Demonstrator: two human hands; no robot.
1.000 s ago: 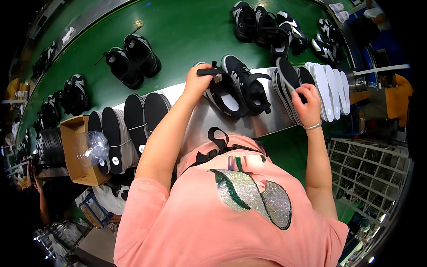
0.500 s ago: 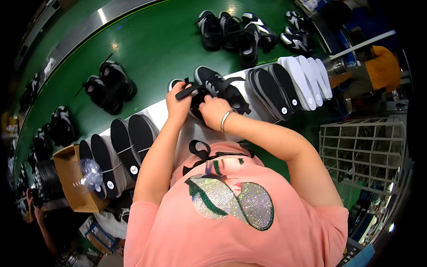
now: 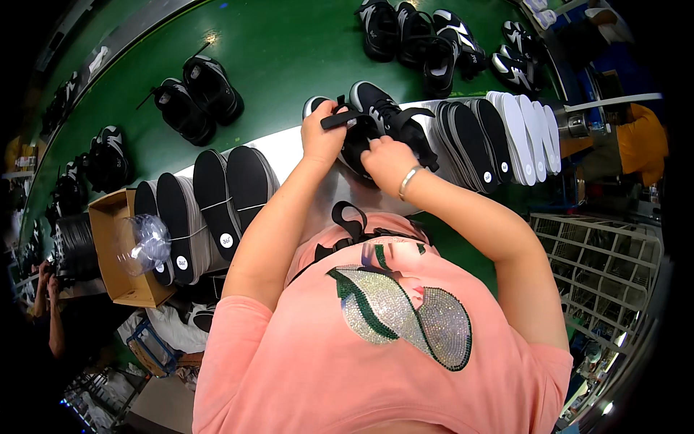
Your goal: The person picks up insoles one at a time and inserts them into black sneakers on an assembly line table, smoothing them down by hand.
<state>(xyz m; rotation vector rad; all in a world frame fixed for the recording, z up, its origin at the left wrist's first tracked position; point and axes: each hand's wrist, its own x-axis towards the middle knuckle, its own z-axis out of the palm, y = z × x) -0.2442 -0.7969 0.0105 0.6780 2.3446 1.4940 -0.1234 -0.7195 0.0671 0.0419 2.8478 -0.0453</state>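
Left hand (image 3: 323,134): fingers curled in a grip.
Left forearm (image 3: 280,220): angled forward, slightly inward.
Right hand (image 3: 389,163): near the left, back upward, fingertips hidden from here.
Right forearm (image 3: 466,215): slanting inward from a wide-set elbow (image 3: 522,254).

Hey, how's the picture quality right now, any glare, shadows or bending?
Head view: glare spots the green surface beyond a far shoe pair; head view: the metal strip at upper left bends toward the rim, with black corners; head view: the black shoe at the right hand is dark inside, so detail there is hard to read.
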